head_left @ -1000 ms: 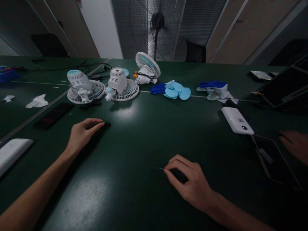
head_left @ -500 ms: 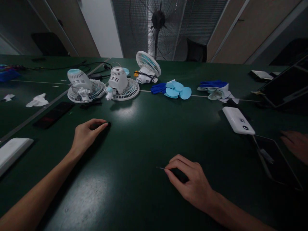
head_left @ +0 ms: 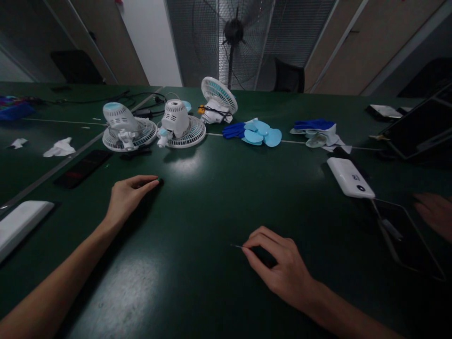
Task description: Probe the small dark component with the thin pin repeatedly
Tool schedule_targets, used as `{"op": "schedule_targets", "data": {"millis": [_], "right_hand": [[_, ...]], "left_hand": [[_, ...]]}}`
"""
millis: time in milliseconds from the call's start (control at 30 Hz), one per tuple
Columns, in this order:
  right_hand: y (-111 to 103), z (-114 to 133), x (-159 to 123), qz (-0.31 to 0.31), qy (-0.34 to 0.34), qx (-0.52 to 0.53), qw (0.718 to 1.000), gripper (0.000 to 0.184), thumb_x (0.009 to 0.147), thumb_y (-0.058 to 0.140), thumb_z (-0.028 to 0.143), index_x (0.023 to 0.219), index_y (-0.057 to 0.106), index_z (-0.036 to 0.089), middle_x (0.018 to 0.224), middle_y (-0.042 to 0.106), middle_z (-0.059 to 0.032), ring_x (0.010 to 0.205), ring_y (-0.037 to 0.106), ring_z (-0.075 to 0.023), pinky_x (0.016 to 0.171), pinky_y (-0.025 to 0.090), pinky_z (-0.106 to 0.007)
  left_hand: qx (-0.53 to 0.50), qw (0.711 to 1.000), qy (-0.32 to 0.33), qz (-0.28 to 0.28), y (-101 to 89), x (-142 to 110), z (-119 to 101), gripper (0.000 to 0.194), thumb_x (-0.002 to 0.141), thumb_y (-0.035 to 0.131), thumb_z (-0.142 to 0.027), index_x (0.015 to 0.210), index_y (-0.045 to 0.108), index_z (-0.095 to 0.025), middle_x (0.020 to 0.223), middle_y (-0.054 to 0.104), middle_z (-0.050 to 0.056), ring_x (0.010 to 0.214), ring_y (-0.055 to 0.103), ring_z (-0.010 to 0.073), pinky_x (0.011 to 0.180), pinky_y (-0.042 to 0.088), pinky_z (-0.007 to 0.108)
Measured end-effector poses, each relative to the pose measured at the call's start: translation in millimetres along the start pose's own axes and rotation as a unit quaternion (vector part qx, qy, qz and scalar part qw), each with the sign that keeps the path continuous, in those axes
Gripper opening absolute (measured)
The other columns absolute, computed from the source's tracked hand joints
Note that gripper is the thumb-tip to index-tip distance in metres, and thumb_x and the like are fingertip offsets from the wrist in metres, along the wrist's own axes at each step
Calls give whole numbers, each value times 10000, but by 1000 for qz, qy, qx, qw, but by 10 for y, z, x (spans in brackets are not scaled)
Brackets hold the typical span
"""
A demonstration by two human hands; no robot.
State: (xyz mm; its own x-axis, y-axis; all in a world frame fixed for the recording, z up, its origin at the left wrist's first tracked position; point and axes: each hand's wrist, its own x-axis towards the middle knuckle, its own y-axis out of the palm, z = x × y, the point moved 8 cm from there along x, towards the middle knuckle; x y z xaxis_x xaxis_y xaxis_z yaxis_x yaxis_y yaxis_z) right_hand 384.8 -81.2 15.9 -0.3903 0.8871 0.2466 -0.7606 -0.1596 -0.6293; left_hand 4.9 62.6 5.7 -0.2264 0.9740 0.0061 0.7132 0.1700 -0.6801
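My left hand (head_left: 129,195) is closed in a pinch on a small dark piece (head_left: 161,181) with a hint of green, low over the green table (head_left: 197,202). Its exact kind is too small to make out. Near the table's front, my right hand (head_left: 278,263) rests with thumb and forefinger pinched on a thin metal rod (head_left: 236,246), whose tip points left; the rest of it is hidden by the fingers. Beyond my left hand lie two white desk fans, one (head_left: 176,120) face down beside the other (head_left: 122,120).
A third fan (head_left: 215,101) leans at the back near light-blue fan blades (head_left: 263,134) and blue gloves (head_left: 314,125). A white power bank (head_left: 350,178) and a tablet (head_left: 406,235) lie right, by another person's hand (head_left: 434,212). A dark phone (head_left: 83,168) and white box (head_left: 23,226) are left.
My left hand has shifted slightly to the right with the small dark piece, which now shows less beyond the fingertips. My right hand keeps its place and its pinch on the thin rod.
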Motion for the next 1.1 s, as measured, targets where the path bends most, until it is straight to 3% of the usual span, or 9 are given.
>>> {"op": "schedule_targets", "data": {"millis": [467, 733, 833, 933, 1100], "right_hand": [[17, -17, 1, 4, 7, -2, 1000, 97, 1002, 596, 185, 984, 689, 207, 931, 690, -35, 780, 677, -151, 661, 504, -280], [8, -10, -1, 6, 11, 6, 1000, 96, 1001, 593, 179, 986, 685, 200, 926, 674, -32, 781, 663, -151, 667, 492, -284], [3, -3, 10, 6, 12, 18, 1000, 104, 1003, 589, 173, 986, 688, 200, 930, 674, -31, 785, 664, -149, 670, 494, -281], [-8, -2, 17, 0, 13, 14, 1000, 111, 1001, 587, 170, 982, 691, 201, 930, 677, -32, 784, 666, -150, 675, 493, -283], [-19, 5, 14, -18, 0, 2, 1000, 100, 985, 600, 154, 972, 688, 202, 910, 682, -28, 796, 680, -152, 687, 491, -283]], "left_hand": [[15, 1000, 12, -1, 11, 0, -1, 494, 840, 706, -591, 1158, 785, -220, 1162, 780, 45, 1017, 710, 266, 882, 515, 319], [-11, 997, 2, 74, 53, 86, 13, 467, 791, 752, -588, 1066, 784, -211, 1120, 789, 61, 1025, 722, 264, 842, 535, 299], [-13, 990, 40, 133, 227, -55, -137, 415, 813, 733, -593, 1037, 787, -248, 1133, 782, 65, 1032, 726, 273, 869, 548, 331], [-10, 969, 133, 207, 565, -395, -464, 344, 886, 675, -559, 1024, 779, -262, 1117, 769, 82, 1021, 715, 278, 904, 548, 386], [-26, 891, 301, 339, 1184, -1159, -1067, 212, 975, 638, -429, 1071, 742, -272, 1079, 738, 64, 1013, 671, 225, 923, 500, 384]]}}
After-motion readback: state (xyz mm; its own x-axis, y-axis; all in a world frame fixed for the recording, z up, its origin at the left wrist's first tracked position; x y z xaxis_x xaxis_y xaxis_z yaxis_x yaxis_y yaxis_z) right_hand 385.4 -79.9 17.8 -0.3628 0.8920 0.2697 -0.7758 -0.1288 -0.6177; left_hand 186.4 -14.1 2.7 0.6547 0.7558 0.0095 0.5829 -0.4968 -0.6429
